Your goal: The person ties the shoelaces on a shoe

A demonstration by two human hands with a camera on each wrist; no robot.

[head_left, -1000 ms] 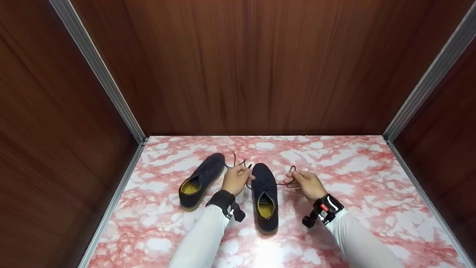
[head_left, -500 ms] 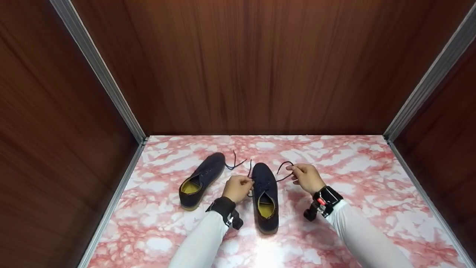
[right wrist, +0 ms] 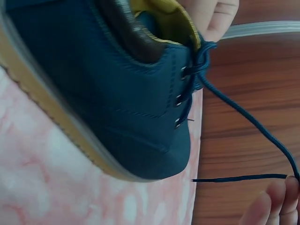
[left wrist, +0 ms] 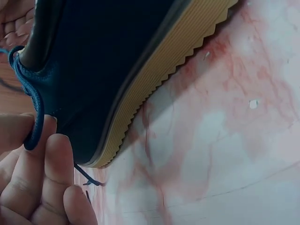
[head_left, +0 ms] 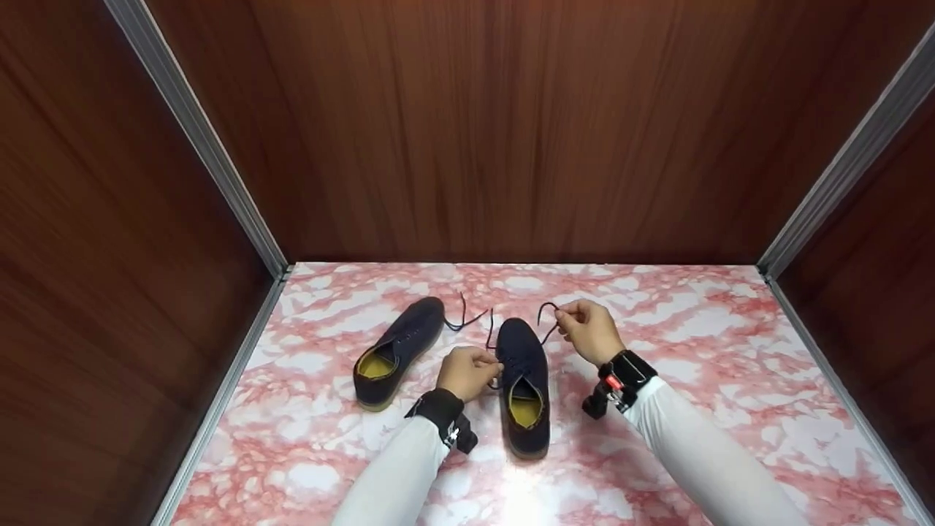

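The left hand (head_left: 467,371) and right hand (head_left: 590,332) each pinch lace (right wrist: 253,115) from the dark blue shoe (head_left: 520,365) on the counter (head_left: 774,416) between them, so this looks like the tying part, and the next move seems to need both sides brought together.

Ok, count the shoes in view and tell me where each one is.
2. The centre shoe stands on the marbled surface; the left shoe stands apart, slanted, to its left. No third shows.

white sleeves (head_left: 398,467), black wristbands (head_left: 438,408), one marked red
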